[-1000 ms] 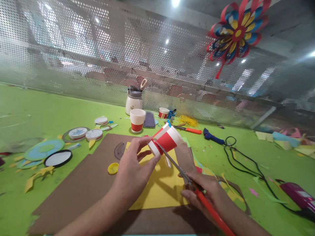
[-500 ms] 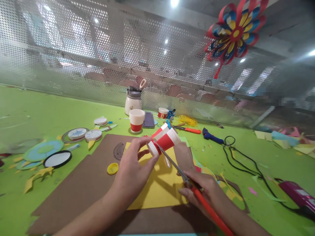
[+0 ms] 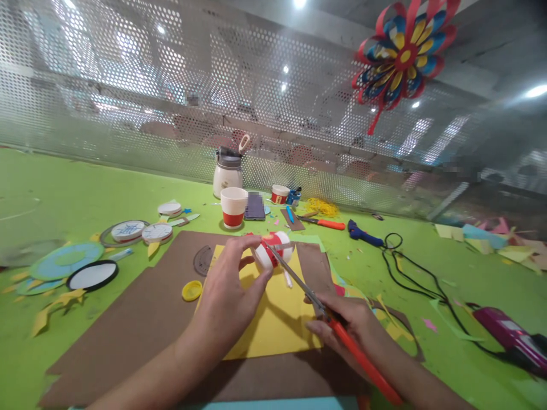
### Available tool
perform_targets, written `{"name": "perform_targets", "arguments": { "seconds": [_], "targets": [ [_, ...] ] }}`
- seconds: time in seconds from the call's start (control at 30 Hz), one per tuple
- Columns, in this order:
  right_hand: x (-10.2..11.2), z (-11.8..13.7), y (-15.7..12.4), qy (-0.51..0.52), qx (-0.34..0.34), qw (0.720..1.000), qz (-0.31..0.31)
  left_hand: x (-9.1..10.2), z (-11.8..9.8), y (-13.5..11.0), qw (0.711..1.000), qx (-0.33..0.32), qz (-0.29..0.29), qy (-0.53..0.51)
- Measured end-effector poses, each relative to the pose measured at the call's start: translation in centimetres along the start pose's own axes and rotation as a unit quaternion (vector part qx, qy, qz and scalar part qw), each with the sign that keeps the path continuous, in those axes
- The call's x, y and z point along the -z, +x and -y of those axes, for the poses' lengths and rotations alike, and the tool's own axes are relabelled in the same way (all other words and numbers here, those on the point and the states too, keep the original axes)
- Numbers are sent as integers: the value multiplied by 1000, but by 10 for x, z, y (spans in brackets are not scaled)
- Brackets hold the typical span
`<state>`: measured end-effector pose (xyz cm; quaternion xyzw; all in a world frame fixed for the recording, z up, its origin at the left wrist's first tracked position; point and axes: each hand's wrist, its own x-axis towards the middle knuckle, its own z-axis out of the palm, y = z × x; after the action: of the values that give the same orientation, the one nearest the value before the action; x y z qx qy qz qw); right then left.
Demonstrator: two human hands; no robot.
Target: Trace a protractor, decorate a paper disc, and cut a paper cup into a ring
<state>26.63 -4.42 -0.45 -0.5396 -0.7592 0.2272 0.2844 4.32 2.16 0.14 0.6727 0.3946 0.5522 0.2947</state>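
Observation:
My left hand [image 3: 228, 290] grips a red and white paper cup [image 3: 264, 257], lying tilted on its side between thumb and fingers. Scissors with red handles [image 3: 356, 356] are in my right hand [image 3: 348, 316]. Their blades reach up to the left, one lying across the cup's near side and another crossing its red wall; whether they bite through I cannot tell. Below both hands lies yellow paper [image 3: 282, 330] on brown cardboard [image 3: 141, 319]. A yellow cap [image 3: 192, 291] and a dark protractor [image 3: 202, 260] sit left of the yellow paper.
A whole paper cup [image 3: 233, 206], a white jug [image 3: 227, 177] and a phone [image 3: 255, 206] stand or lie farther back. To the right are an orange-handled tool [image 3: 331, 225], a blue glue gun [image 3: 365, 234] and a purple device [image 3: 508, 330] beside a black cord. Paper discs [image 3: 128, 230] lie left.
The cup's longer wall stretched toward the upper right before; now the cup looks shorter and the scissor blades are spread wider across it. The whole view has shifted slightly.

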Motion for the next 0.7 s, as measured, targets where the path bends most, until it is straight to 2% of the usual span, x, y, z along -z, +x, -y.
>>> {"name": "perform_targets", "arguments": {
  "seconds": [0.07, 0.13, 0.27, 0.33, 0.43, 0.5, 0.57, 0.7],
  "targets": [
    [1, -5, 3, -22, 3, 1000, -18, 2, -3, 3, 997, 56, -10, -59],
    [4, -12, 8, -35, -12, 999, -31, 5, -7, 8, 979, 137, -22, -149],
    [16, -33, 24, -111, -74, 990, -41, 16, -18, 14, 903, 277, 9, -328],
    [21, -45, 32, -204, -123, 971, -25, 20, -21, 17, 865, 303, 15, -399],
    [25, -58, 38, -262, -174, 949, -10, 23, -22, 21, 826, 315, -26, -467],
    [27, -59, 37, -273, -185, 944, 4, 25, -20, 26, 820, 315, -48, -475],
    [35, -52, 36, -284, -186, 941, 17, 28, -15, 32, 828, 307, -63, -465],
    [57, -17, 50, -265, -165, 950, 14, 35, -6, 40, 844, 290, -126, -434]
  ]
}}
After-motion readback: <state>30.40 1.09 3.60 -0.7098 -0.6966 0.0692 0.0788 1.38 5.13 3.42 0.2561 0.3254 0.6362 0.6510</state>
